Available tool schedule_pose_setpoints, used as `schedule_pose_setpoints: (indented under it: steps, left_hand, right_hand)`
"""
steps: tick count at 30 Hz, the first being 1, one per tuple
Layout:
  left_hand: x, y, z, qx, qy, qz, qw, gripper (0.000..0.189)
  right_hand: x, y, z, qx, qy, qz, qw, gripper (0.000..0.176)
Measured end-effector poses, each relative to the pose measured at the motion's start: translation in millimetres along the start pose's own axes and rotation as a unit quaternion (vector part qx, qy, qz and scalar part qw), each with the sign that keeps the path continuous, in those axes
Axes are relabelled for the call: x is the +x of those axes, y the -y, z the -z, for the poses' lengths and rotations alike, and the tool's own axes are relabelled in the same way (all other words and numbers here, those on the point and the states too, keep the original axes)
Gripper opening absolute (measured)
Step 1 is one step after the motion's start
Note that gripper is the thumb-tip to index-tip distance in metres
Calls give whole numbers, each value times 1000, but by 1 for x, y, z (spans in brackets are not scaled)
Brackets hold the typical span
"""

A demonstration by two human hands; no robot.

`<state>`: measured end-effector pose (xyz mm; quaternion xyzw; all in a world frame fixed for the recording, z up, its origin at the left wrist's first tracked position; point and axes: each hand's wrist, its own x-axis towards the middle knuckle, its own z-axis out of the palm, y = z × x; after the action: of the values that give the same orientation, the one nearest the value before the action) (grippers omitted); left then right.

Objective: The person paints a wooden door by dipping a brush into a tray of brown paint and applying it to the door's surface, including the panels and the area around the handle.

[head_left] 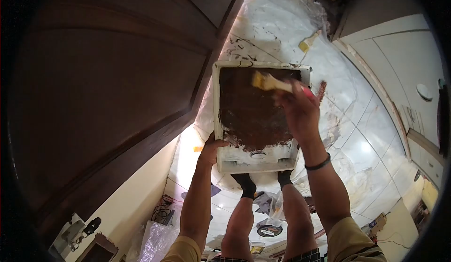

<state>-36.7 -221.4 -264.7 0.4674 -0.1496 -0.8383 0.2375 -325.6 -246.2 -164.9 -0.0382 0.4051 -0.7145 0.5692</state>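
Observation:
A white rectangular drawer or tray (217,107) is held tilted above the floor, its inner panel (256,116) mostly dark brown, with a ragged white area near the lower end. My left hand (213,150) grips its left side near the lower corner, the thumb over the rim. Above the panel, my right hand (300,109) is closed round the handle of a paintbrush (270,82), which has yellowish bristles and a red end. The bristles look blurred; whether they touch the panel I cannot tell.
A large dark wooden panel (117,69) fills the left. Plastic sheeting (277,22) and stains cover parts of the tiled floor. White cabinets (399,69) stand at the right. Between my feet and knees lie a round dark-rimmed lid (269,230) and plastic; cables (163,209) lie lower left.

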Motion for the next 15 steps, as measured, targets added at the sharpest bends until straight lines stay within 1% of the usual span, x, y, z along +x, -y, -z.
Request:
schedule_pose_setpoints:
  steps: [2, 4, 5, 6, 7, 9, 12, 13, 15]
  left_hand:
    - [9, -2, 8, 7, 3, 8, 1000, 59]
    - [15, -1, 18, 16, 0, 27, 1000, 59]
    - [18, 0, 28, 18, 21, 32, 999, 64]
    - [18, 1, 31, 20, 12, 30, 999, 66]
    - [19, 2, 32, 23, 3, 25, 999, 68]
    - [20, 7, 44, 33, 1, 28, 999, 73]
    - [11, 8, 48, 36, -24, 28, 999, 73]
    - [7, 10, 47, 19, -23, 39, 999, 73]
    - [1, 9, 48, 20, -21, 48, 998, 73]
  right_hand:
    - [25, -27, -27, 15, 2, 29, 999, 27]
    - [51, -54, -56, -48, -21, 16, 998, 26]
    - [65, -71, -69, -100, -23, 43, 994, 26]
    - [77, -87, -82, -153, -22, 74, 985, 26]
    - [87, -101, -94, -221, -41, 90, 970, 26]
    - [98, -123, -113, -353, -85, 119, 924, 27]
    - [84, -121, -142, -280, -59, 161, 945, 28]
    - [73, -108, -148, -218, -41, 132, 966, 27]
    - [64, -92, -143, -149, -35, 135, 979, 27]
